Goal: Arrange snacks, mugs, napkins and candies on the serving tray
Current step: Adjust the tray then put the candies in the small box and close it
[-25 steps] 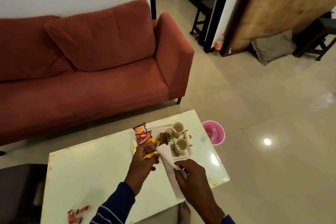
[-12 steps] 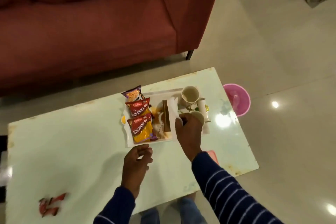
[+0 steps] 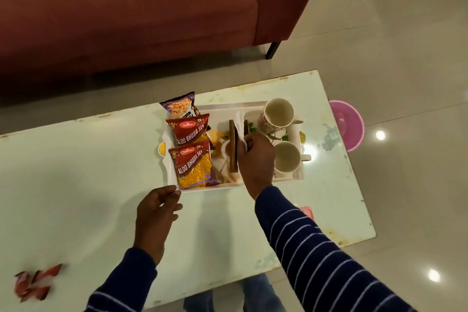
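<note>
Snack packets [image 3: 191, 149] and mugs [image 3: 278, 114] sit on the tray [image 3: 298, 177], my right hand [image 3: 255, 159] seemingly pinches a napkin [image 3: 239, 121] into its holder [image 3: 233, 149], left hand [image 3: 157, 213] loosely curled and empty, candies [image 3: 35, 284] wait lower left.

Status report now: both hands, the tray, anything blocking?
Right hand pushing white napkin into wooden holder on tray. Left hand empty at tray's near edge. Red candies not yet on tray. Nothing blocking.

on the white serving tray [image 3: 255, 104], a napkin [image 3: 239, 121] was pinched into the wooden holder [image 3: 233, 149] by the right hand [image 3: 257, 162], while the left hand [image 3: 154, 215] was held loosely curled by the tray's near corner.
</note>
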A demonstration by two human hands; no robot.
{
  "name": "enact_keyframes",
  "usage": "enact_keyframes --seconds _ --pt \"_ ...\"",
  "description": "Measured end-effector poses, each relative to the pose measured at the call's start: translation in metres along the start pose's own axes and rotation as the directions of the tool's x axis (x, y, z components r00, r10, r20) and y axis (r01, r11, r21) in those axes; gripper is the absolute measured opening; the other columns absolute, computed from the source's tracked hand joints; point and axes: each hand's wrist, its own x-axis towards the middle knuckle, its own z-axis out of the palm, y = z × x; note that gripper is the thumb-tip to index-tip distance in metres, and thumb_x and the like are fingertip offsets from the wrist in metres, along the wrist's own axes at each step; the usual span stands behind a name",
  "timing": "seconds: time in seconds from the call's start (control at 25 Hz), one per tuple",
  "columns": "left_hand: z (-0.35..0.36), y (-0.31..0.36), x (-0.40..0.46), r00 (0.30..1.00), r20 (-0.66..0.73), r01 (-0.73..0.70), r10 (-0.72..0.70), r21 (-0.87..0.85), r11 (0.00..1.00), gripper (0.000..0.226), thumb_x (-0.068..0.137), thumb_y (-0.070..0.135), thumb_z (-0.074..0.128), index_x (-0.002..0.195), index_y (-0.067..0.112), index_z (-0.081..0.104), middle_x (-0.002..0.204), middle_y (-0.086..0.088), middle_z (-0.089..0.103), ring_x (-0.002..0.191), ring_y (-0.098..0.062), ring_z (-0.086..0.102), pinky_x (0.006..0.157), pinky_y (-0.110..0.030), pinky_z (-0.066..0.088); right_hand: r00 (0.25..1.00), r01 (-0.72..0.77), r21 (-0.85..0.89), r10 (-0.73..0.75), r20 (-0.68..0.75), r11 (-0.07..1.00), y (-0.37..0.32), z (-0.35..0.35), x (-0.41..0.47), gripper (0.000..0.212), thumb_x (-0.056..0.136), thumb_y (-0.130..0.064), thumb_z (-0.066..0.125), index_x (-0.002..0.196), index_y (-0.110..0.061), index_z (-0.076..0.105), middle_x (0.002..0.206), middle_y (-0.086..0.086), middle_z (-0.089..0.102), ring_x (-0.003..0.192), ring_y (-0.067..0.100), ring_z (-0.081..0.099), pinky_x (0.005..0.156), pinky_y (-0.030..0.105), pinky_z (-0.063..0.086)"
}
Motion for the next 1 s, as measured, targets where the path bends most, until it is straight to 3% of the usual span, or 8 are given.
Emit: enact_keyframes --seconds 0.16,0.32,0.48,0.56,0.64,0.72,0.8,1.0 --pt "0.006 0.010 0.024 0.997 -0.062 -0.043 0.045 0.033 0.999 0.008 0.090 0.013 0.066 0.094 0.020 0.068 0.097 -0.006 0.072 0.086 -0.024 0.069 0.069 -0.033 0.052 0.995 0.095 -0.045 -0.097 -0.038 0.994 -0.004 -0.009 -0.006 0.025 0.091 -0.039 0.063 0.103 -0.018 0.069 0.095 -0.006 0.068 0.076 0.004 0.057 0.066 0.015 0.041" --pt "-0.002 0.019 0.044 0.990 -0.125 -0.064 0.069 0.043 0.997 0.011 0.089 0.007 0.064 0.089 0.018 0.068 0.095 -0.012 0.072 0.085 -0.029 0.068 0.074 -0.036 0.052 0.960 0.193 0.103 -0.166 -0.226 0.976 -0.002 -0.068 -0.005 0.011 0.088 -0.031 0.064 0.096 -0.027 0.070 0.089 -0.015 0.068 0.074 0.002 0.064 0.065 0.009 0.048" --pt "-0.012 0.020 0.067 0.981 -0.176 -0.069 0.080 0.069 0.995 0.021 0.088 0.015 0.068 0.109 0.014 0.066 0.103 -0.012 0.071 0.096 -0.034 0.068 0.085 -0.046 0.055 0.951 0.086 0.088 -0.055 -0.304 0.992 0.036 -0.135 0.024 0.012 0.090 -0.022 0.063 0.097 -0.028 0.070 0.090 -0.015 0.069 0.074 -0.001 0.064 0.065 0.001 0.042" --pt "-0.014 0.019 0.083 0.975 -0.209 -0.051 0.072 0.104 0.993 0.036 0.087 0.022 0.070 0.121 0.019 0.060 0.116 -0.006 0.067 0.104 -0.033 0.065 0.094 -0.050 0.053 0.973 -0.085 0.045 0.092 -0.211 0.995 0.063 -0.145 0.050 0.018 0.091 -0.018 0.063 0.105 -0.022 0.073 0.096 -0.006 0.073 0.076 0.002 0.065 0.075 0.009 0.045" --pt "-0.014 0.018 0.100 0.974 -0.222 -0.016 0.045 0.131 0.991 0.049 0.088 0.030 0.069 0.133 0.023 0.052 0.128 -0.002 0.062 0.111 -0.030 0.062 0.099 -0.051 0.049 0.974 -0.225 0.079 0.227 -0.020 0.971 0.086 -0.140 0.074 0.023 0.092 -0.014 0.062 0.113 -0.015 0.072 0.101 0.000 0.073 0.087 0.015 0.066 0.088 0.030 0.052" --pt "-0.012 0.017 0.114 0.978 -0.207 -0.003 0.026 0.111 0.994 0.059 0.089 0.036 0.067 0.141 0.023 0.042 0.131 -0.001 0.060 0.114 -0.028 0.060 0.101 -0.051 0.048 0.931 -0.347 0.139 0.323 0.169 0.927 0.100 -0.126 0.091 0.026 0.094 -0.013 0.059 0.117 -0.012 0.071 0.099 0.002 0.071 0.088 0.021 0.065 0.084 0.039 0.053" --pt "-0.008 0.016 0.123 0.983 -0.182 -0.012 0.035 0.126 0.992 0.063 0.091 0.042 0.064 0.144 0.023 0.037 0.127 -0.001 0.060 0.113 -0.028 0.061 0.100 -0.052 0.048 0.904 -0.395 0.187 0.344 0.256 0.900 0.108 -0.115 0.102 0.024 0.095 -0.011 0.057 0.114 -0.009 0.070 0.096 0.006 0.070 0.084 0.024 0.063 0.076 0.040 0.052" --pt "0.002 0.015 0.140 0.996 -0.091 -0.008 0.022 0.147 0.989 0.053 0.096 0.047 0.052 0.142 0.023 0.040 0.118 -0.008 0.064 0.093 -0.026 0.067 0.084 -0.047 0.057 0.887 -0.446 0.350 0.357 0.292 0.824 0.112 -0.102 0.114 0.024 0.096 -0.009 0.058 0.118 -0.015 0.063 0.092 0.009 0.068 0.079 0.025 0.064 0.070 0.037 0.052"
